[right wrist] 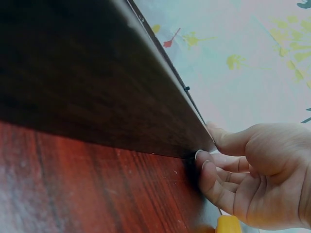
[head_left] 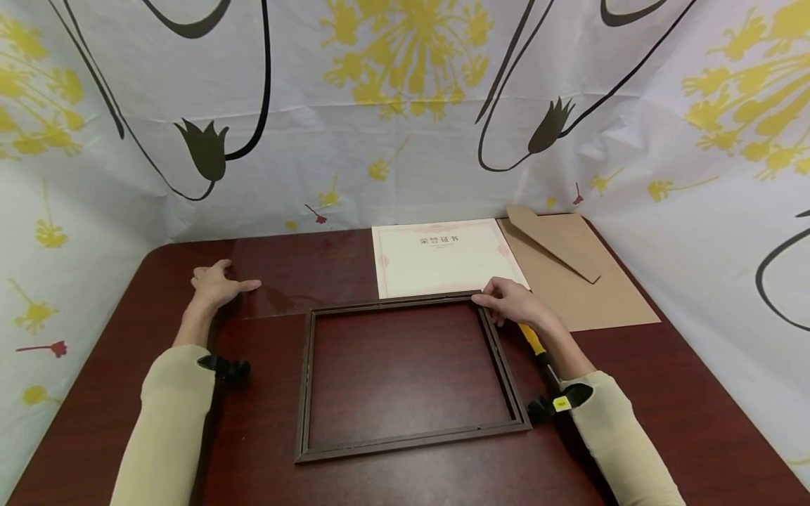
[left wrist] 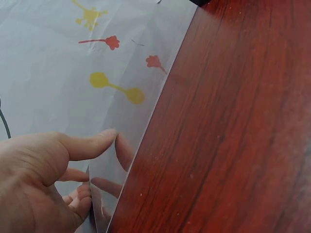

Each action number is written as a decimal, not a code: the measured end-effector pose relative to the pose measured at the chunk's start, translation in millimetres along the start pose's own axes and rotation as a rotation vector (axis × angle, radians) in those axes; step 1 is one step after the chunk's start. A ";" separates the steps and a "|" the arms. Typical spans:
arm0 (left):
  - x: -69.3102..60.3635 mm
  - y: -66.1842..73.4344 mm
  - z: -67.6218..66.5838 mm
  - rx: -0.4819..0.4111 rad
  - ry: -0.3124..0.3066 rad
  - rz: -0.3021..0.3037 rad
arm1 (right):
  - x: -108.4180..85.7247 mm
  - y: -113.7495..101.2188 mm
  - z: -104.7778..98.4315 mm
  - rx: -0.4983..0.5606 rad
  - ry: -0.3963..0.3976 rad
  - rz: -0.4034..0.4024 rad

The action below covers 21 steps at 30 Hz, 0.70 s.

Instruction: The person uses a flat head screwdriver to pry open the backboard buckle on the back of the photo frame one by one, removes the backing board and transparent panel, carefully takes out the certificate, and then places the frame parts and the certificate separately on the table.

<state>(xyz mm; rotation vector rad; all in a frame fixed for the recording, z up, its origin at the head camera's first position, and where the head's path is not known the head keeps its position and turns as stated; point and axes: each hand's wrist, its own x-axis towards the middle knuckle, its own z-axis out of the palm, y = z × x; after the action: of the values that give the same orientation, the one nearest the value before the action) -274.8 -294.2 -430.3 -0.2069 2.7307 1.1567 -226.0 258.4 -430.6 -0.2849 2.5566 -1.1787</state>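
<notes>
A clear flat sheet point(head_left: 304, 274) lies on the table at the back left, mirroring the wall cloth in the left wrist view. My left hand point(head_left: 215, 284) is at its left end, thumb spread from the fingers. The thumb tip point(left wrist: 112, 135) touches the sheet's surface, while the other fingers point(left wrist: 81, 199) meet its edge, the tips partly hidden. Nearer, an empty dark brown picture frame point(head_left: 411, 440) lies on the table. My right hand point(head_left: 514, 302) pinches its far right corner, with the thumb on top and fingertips against the outer side point(right wrist: 97, 87).
Behind the frame lies a cream certificate point(head_left: 443, 260). A brown backing board point(head_left: 588, 281) with a raised stand flap point(head_left: 550, 242) is at the back right. Under my right forearm is a tool with a yellow handle point(head_left: 531, 339) and metal shaft. Patterned cloth point(head_left: 405, 161) surrounds the table.
</notes>
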 end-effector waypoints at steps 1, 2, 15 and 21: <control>-1.0 0.1 0.4 -0.001 0.004 0.002 | 0.1 0.2 0.0 0.001 -0.001 -0.001; -2.0 0.3 1.0 -0.005 0.009 0.003 | 0.2 0.4 0.0 0.002 -0.002 -0.002; -11.4 -0.2 0.9 -0.092 0.074 0.076 | -2.5 -2.1 -3.0 -0.052 0.032 0.006; -18.8 1.0 3.8 -0.094 0.145 0.117 | -6.6 -5.3 -6.8 -0.020 0.053 -0.020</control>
<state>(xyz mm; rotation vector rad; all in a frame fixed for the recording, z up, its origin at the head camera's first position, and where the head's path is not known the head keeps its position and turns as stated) -256.2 -289.6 -428.3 -0.1499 2.8492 1.3531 -222.1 261.8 -421.0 -0.2886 2.6190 -1.1833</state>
